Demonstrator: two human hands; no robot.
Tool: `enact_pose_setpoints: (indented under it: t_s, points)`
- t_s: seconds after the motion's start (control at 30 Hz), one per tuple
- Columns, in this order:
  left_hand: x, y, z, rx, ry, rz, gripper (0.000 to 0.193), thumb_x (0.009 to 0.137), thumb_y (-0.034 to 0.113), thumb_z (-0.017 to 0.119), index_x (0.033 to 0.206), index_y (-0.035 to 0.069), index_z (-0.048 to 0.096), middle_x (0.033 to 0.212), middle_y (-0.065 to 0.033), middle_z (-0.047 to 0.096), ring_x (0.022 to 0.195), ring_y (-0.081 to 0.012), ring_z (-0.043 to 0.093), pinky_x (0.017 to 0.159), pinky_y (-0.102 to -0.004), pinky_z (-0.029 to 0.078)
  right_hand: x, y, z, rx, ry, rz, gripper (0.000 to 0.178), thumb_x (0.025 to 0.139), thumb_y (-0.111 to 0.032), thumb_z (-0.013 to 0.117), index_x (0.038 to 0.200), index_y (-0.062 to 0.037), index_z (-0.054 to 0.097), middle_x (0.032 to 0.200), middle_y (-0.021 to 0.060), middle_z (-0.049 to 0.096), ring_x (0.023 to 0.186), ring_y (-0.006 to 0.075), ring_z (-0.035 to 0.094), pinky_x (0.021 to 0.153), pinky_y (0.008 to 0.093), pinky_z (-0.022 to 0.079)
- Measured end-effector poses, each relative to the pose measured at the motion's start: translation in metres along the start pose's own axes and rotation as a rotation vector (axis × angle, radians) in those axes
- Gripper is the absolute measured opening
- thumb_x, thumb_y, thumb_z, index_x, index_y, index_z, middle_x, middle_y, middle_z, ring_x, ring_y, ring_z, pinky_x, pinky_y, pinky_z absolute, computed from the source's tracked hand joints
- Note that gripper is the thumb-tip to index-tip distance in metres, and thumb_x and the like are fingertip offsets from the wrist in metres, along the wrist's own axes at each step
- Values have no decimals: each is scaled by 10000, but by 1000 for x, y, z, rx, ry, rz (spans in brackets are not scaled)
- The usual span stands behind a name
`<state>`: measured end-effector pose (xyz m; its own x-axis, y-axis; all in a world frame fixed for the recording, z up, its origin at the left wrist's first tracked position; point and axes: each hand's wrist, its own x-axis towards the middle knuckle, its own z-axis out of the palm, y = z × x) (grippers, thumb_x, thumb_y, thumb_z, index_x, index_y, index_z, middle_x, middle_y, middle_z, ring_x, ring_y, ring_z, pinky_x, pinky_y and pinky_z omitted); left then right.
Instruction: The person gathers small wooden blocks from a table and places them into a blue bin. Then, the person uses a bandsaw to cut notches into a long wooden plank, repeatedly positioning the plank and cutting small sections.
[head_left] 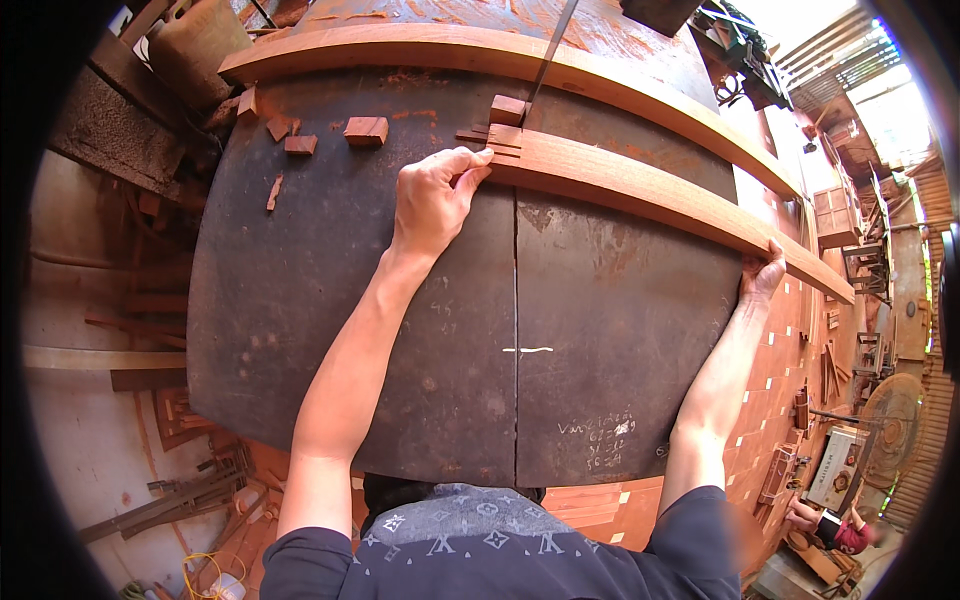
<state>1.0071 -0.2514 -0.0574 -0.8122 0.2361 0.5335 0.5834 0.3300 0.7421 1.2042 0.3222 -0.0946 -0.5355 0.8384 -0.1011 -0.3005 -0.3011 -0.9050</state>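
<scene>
A long reddish wooden beam lies slantwise across a dark metal saw table. Its left end, marked by several narrow slits, is beside an upright saw blade. My left hand is closed, thumb and fingers pinching the near corner of that end. Toward the beam's other end, past the table's right edge, my right hand grips it from the near side; some fingers are hidden. A small wood block sits against the blade, just beyond the slit end.
Behind the beam, a longer wooden rail spans the table. Small offcuts and a thin splinter lie at the left. A narrow slot runs from the blade toward me. Far right, another person is near a large fan.
</scene>
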Motion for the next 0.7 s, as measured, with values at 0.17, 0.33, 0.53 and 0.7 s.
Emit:
enact_pose_setpoints:
  t_s: [0.17, 0.33, 0.53, 0.7]
  points:
    - [0, -6, 2, 1, 23, 22, 135, 901, 36, 827, 1030, 17, 794, 1005, -140, 816, 783, -163, 775, 688, -295, 588, -4, 3, 6, -4, 65, -1, 452, 976, -332, 644, 1334, -57, 621, 1296, 136, 679, 1189, 306, 648, 1020, 488, 523]
    - [2, -6, 5, -13, 10, 0, 116, 907, 34, 822, 1013, 10, 781, 1029, -131, 819, 810, -138, 779, 692, -289, 594, -6, -2, 3, -27, 30, -39, 449, 979, -351, 635, 1320, -58, 633, 1286, 142, 683, 1175, 315, 652, 992, 498, 535]
    - [2, -9, 5, -22, 26, 3, 116, 912, 33, 818, 1018, 9, 778, 1037, -125, 821, 799, -124, 771, 688, -283, 591, -15, -3, 17, -10, 76, -27, 443, 975, -342, 631, 1308, -51, 637, 1257, 135, 695, 1139, 315, 669, 972, 500, 545]
    - [3, -6, 3, -7, 22, -16, 129, 909, 37, 823, 1030, 14, 785, 1013, -120, 823, 787, -122, 767, 683, -285, 588, -12, 0, 13, -30, 99, 1, 433, 971, -342, 641, 1296, -56, 646, 1230, 124, 703, 1126, 306, 673, 966, 482, 548]
